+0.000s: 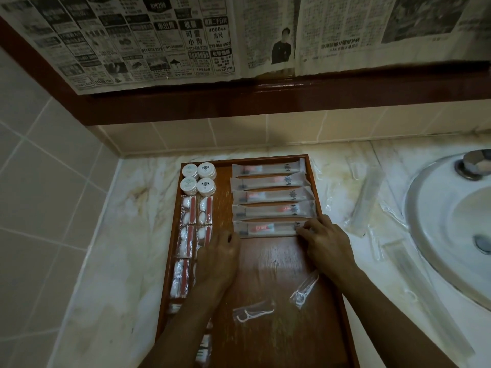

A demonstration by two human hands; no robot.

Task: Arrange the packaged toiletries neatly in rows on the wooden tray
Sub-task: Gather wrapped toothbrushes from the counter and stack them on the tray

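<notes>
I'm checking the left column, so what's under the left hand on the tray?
The left hand lies over the vanity packets column on the wooden tray. Packets show on the far side of it and beside the wrist; whatever is beneath the palm is covered.
</notes>
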